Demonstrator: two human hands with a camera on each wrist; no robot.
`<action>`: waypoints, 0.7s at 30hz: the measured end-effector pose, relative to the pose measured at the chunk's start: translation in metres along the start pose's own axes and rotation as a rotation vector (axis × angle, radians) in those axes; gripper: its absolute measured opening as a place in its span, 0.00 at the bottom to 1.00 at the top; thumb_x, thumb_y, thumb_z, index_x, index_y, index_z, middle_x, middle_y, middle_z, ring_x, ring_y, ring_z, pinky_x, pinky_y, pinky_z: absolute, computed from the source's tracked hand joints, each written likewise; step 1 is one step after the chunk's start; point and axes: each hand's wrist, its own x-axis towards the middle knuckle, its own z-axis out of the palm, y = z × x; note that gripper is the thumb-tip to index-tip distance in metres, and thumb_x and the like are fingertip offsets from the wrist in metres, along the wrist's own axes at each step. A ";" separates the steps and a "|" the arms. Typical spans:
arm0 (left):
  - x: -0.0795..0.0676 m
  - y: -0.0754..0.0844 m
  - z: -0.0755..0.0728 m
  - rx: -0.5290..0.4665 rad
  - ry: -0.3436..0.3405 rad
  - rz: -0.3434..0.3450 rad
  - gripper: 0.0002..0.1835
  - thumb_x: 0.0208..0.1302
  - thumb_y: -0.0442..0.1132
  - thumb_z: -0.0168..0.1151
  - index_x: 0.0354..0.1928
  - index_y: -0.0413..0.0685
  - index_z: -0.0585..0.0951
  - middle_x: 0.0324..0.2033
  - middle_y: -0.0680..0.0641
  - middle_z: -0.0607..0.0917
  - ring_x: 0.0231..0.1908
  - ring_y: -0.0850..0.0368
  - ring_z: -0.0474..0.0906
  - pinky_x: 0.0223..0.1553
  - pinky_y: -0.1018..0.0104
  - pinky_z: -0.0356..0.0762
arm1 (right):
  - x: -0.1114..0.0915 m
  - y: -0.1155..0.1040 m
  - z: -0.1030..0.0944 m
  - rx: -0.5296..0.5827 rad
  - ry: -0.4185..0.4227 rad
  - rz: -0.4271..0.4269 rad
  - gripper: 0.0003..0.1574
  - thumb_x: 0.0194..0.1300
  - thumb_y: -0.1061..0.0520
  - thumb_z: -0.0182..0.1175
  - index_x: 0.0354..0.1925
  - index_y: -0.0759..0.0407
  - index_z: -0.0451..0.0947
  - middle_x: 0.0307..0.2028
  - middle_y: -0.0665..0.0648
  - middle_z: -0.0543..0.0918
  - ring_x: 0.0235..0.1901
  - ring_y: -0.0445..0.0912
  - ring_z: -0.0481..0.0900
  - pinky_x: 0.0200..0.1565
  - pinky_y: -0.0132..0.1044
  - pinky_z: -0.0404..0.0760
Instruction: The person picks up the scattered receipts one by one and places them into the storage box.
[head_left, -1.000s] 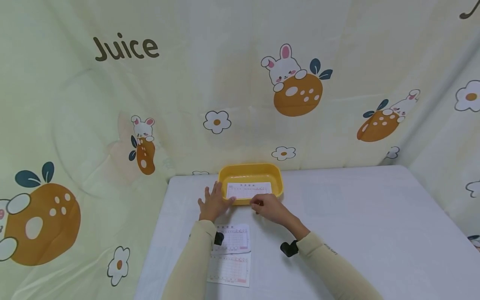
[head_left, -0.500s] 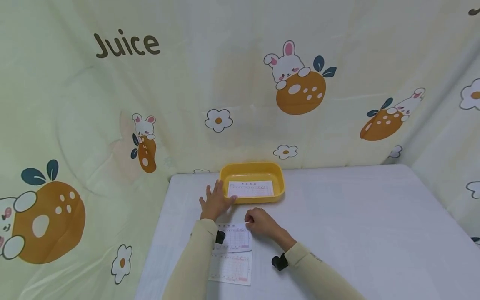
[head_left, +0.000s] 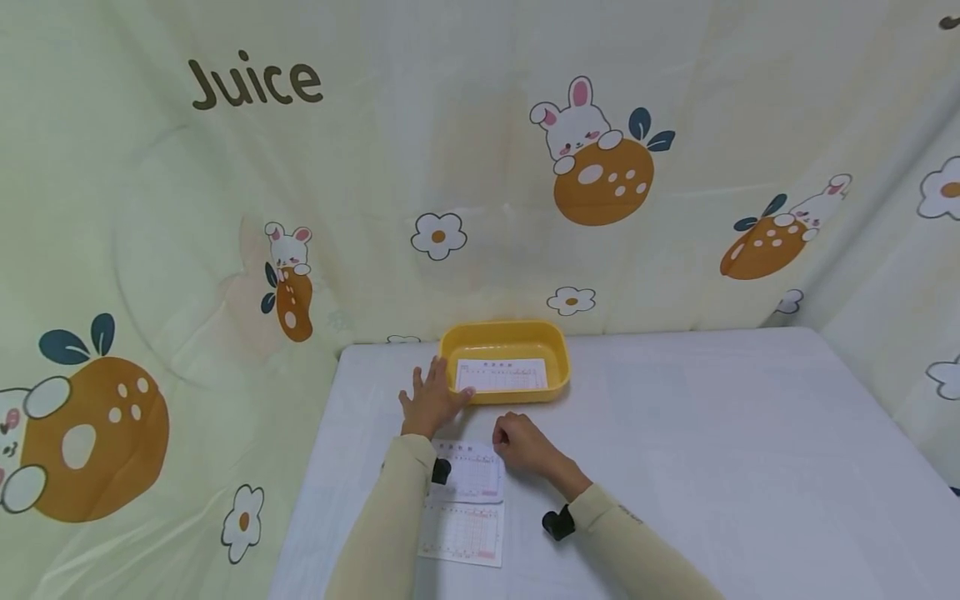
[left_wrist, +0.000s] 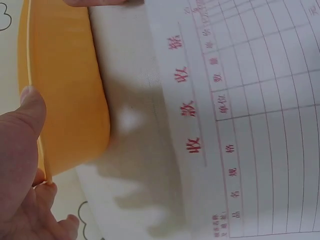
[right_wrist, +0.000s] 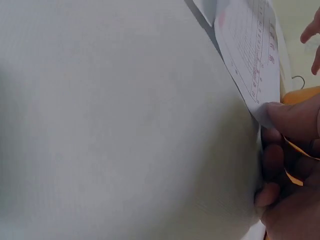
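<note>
At the tray's front left corner, my left hand (head_left: 432, 404) holds the yellow plastic tray (head_left: 557, 393). Its thumb lies over the front rim and another finger touches the rim in the left wrist view, the rest spread outward. My right hand (head_left: 523, 443) pinches the top right corner of the upper receipt sheet (head_left: 476, 473) on the table. In the right wrist view that receipt corner (right_wrist: 259, 102) is under the thumb, with the other fingers curled below. A red-printed receipt sheet (head_left: 467, 535) lies just nearer. Another receipt sheet (head_left: 501, 377) is inside the tray.
A white cloth covers the table (head_left: 675, 467). The tray stands near the back edge, close to a cream curtain (head_left: 360, 167) printed with rabbits and fruit. White tabletop extends to the right of both hands.
My right hand has come back from the tray's front rim to the upper receipt sheet and pinches its corner. My left hand has stayed on the tray.
</note>
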 end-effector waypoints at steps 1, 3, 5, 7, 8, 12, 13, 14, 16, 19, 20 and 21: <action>0.000 0.000 0.000 -0.001 0.000 -0.002 0.48 0.75 0.60 0.64 0.86 0.48 0.54 0.85 0.45 0.53 0.83 0.36 0.40 0.76 0.25 0.39 | -0.001 0.000 -0.001 0.022 -0.011 0.010 0.12 0.66 0.72 0.65 0.33 0.58 0.79 0.30 0.51 0.76 0.34 0.46 0.73 0.40 0.41 0.77; 0.001 0.000 0.001 -0.002 0.000 -0.005 0.49 0.75 0.60 0.65 0.86 0.49 0.54 0.85 0.45 0.53 0.83 0.36 0.40 0.76 0.25 0.39 | -0.001 0.000 -0.003 0.059 -0.036 0.041 0.11 0.69 0.71 0.64 0.35 0.57 0.78 0.30 0.51 0.77 0.34 0.45 0.74 0.39 0.40 0.78; 0.001 0.000 0.001 0.000 0.000 -0.005 0.49 0.75 0.59 0.65 0.86 0.49 0.54 0.85 0.44 0.53 0.83 0.36 0.40 0.76 0.25 0.39 | -0.002 -0.001 -0.004 0.078 -0.052 0.064 0.10 0.71 0.70 0.64 0.37 0.57 0.78 0.31 0.50 0.78 0.33 0.45 0.75 0.39 0.40 0.78; 0.002 0.000 0.002 0.001 0.001 -0.009 0.49 0.75 0.59 0.65 0.86 0.49 0.54 0.85 0.45 0.53 0.83 0.36 0.40 0.76 0.25 0.39 | -0.002 -0.001 -0.005 0.082 -0.060 0.082 0.09 0.72 0.69 0.64 0.37 0.56 0.78 0.31 0.50 0.78 0.34 0.45 0.75 0.39 0.40 0.78; 0.002 0.000 0.002 0.001 0.003 -0.010 0.49 0.75 0.59 0.65 0.86 0.49 0.54 0.85 0.45 0.53 0.83 0.36 0.40 0.76 0.25 0.40 | -0.002 -0.001 -0.006 0.082 -0.061 0.086 0.09 0.72 0.69 0.64 0.37 0.56 0.78 0.31 0.50 0.78 0.34 0.45 0.75 0.39 0.40 0.78; 0.001 0.002 0.001 -0.003 0.006 -0.018 0.49 0.74 0.59 0.66 0.86 0.50 0.54 0.85 0.45 0.53 0.83 0.36 0.40 0.77 0.26 0.39 | -0.002 -0.002 -0.007 0.086 -0.058 0.079 0.08 0.72 0.69 0.64 0.38 0.57 0.78 0.31 0.50 0.78 0.34 0.45 0.75 0.40 0.40 0.79; 0.001 0.002 0.001 -0.005 0.006 -0.021 0.49 0.74 0.59 0.66 0.86 0.50 0.54 0.85 0.45 0.53 0.83 0.36 0.40 0.77 0.26 0.39 | -0.003 -0.002 -0.007 0.089 -0.056 0.072 0.08 0.72 0.70 0.64 0.38 0.58 0.79 0.31 0.50 0.79 0.34 0.45 0.75 0.40 0.41 0.79; 0.001 0.003 0.001 -0.006 0.008 -0.020 0.49 0.74 0.59 0.66 0.86 0.49 0.54 0.85 0.45 0.53 0.83 0.36 0.40 0.77 0.26 0.39 | -0.003 -0.002 -0.008 0.093 -0.056 0.067 0.08 0.72 0.70 0.64 0.38 0.59 0.79 0.32 0.50 0.79 0.35 0.45 0.75 0.41 0.41 0.79; 0.000 0.003 0.001 -0.007 0.009 -0.020 0.49 0.74 0.59 0.66 0.86 0.49 0.54 0.85 0.45 0.53 0.83 0.36 0.40 0.77 0.26 0.39 | -0.003 -0.002 -0.008 0.102 -0.057 0.059 0.07 0.71 0.70 0.64 0.39 0.60 0.80 0.32 0.50 0.80 0.35 0.46 0.76 0.42 0.42 0.80; 0.000 0.002 0.001 -0.009 0.000 -0.025 0.49 0.74 0.59 0.66 0.86 0.49 0.54 0.85 0.45 0.52 0.84 0.36 0.39 0.77 0.26 0.38 | -0.003 -0.001 -0.008 0.114 -0.063 0.060 0.06 0.72 0.70 0.64 0.40 0.61 0.83 0.33 0.51 0.81 0.36 0.46 0.76 0.43 0.43 0.81; 0.000 0.002 0.001 -0.008 -0.001 -0.024 0.49 0.75 0.60 0.66 0.86 0.49 0.54 0.85 0.45 0.52 0.84 0.36 0.39 0.77 0.26 0.38 | -0.003 -0.001 -0.008 0.115 -0.066 0.059 0.06 0.72 0.70 0.64 0.40 0.61 0.84 0.33 0.51 0.81 0.36 0.46 0.76 0.44 0.43 0.81; 0.001 0.002 0.001 -0.005 -0.007 -0.027 0.49 0.75 0.60 0.65 0.86 0.49 0.53 0.85 0.45 0.51 0.84 0.36 0.39 0.77 0.27 0.37 | -0.003 -0.001 -0.008 0.115 -0.067 0.058 0.06 0.72 0.70 0.64 0.41 0.62 0.85 0.33 0.51 0.82 0.36 0.46 0.76 0.44 0.44 0.81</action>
